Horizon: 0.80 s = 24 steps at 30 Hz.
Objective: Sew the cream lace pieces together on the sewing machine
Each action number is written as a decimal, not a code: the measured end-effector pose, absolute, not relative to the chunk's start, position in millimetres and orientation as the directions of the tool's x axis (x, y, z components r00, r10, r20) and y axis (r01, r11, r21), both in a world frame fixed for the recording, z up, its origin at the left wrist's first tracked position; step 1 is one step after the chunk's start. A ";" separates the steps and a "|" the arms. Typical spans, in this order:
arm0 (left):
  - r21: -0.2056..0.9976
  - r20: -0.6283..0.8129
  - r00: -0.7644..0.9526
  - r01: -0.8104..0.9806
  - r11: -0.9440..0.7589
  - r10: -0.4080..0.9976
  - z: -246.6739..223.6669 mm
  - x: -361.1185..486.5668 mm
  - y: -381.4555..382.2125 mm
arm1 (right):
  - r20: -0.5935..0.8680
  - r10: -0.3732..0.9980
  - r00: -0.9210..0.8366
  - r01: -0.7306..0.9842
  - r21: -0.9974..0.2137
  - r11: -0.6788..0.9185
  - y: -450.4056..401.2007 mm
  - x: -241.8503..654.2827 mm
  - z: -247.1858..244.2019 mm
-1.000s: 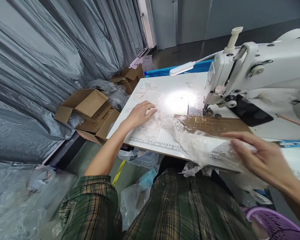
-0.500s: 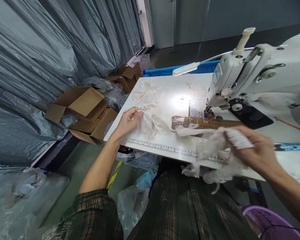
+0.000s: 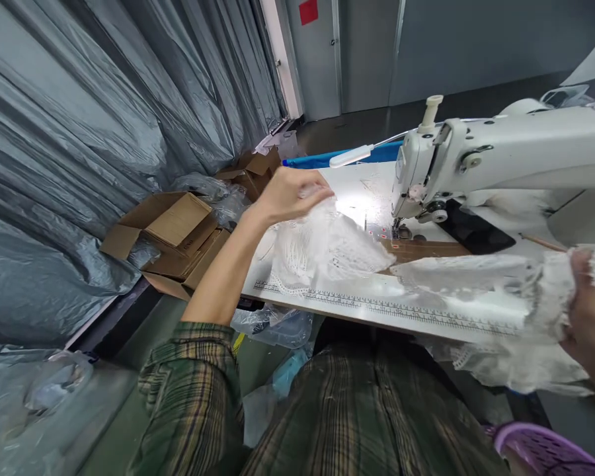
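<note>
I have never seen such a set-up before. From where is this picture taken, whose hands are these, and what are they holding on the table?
There is no robot here, only a person using two bare hands. The view comes from a camera worn on that person's head, looking forward and down, so the arms reach in from below.

The white table carries a sewing machine, on the right, with ruler marks along its near edge. A brown strip lies on it, partly covered.

The left hand pinches white lace and lifts it above the table. The right hand, blurred at the picture's edge, grips bunched lace, some hanging over the near edge. I cannot tell whether it is all one piece.
</note>
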<state>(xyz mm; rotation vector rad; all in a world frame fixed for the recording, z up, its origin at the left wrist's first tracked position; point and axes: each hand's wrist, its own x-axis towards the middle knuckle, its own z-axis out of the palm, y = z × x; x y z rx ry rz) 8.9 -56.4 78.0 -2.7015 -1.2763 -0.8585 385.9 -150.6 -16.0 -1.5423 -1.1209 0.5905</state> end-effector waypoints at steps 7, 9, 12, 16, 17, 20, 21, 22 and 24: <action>-0.047 0.140 0.560 0.828 -0.559 0.817 19.3 34.3 2.4 | -0.225 0.799 0.557 0.017 -0.959 -0.282 -148.8 402.0 -20.7; -0.031 0.160 0.547 0.835 -0.550 0.822 16.7 30.6 -1.1 | -0.240 0.819 0.522 0.065 -0.946 -0.318 -149.6 412.4 -27.2; 0.038 0.166 0.514 0.849 -0.526 0.841 23.9 19.0 -23.9 | -0.222 0.855 0.469 0.060 -0.958 -0.281 -149.4 420.6 -34.9; 0.073 -0.027 0.367 0.928 -0.364 0.930 30.6 6.3 -78.4 | -0.215 0.868 0.447 0.064 -0.960 -0.271 -144.9 414.3 -33.9; 0.106 -0.093 0.328 0.942 -0.318 0.940 28.5 4.5 -93.0 | -0.202 0.871 0.448 0.078 -0.962 -0.263 -143.6 410.8 -32.8; 0.194 -0.181 0.250 0.957 -0.215 0.951 13.5 0.7 -129.0 | -0.147 0.887 0.437 0.103 -0.972 -0.212 -140.9 401.3 -31.3; 0.225 -0.182 0.241 0.954 -0.198 0.953 7.2 -0.5 -137.3 | -0.123 0.896 0.427 0.111 -0.976 -0.187 -140.5 399.6 -31.4; 0.256 -0.170 0.240 0.947 -0.192 0.956 1.1 -2.0 -143.6 | -0.086 0.905 0.416 0.133 -0.979 -0.154 -140.4 399.4 -31.4; 0.308 -0.129 0.252 0.930 -0.203 0.959 -8.1 -5.7 -151.5 | 0.063 0.927 0.369 0.309 -0.949 -0.059 -141.0 404.1 -29.7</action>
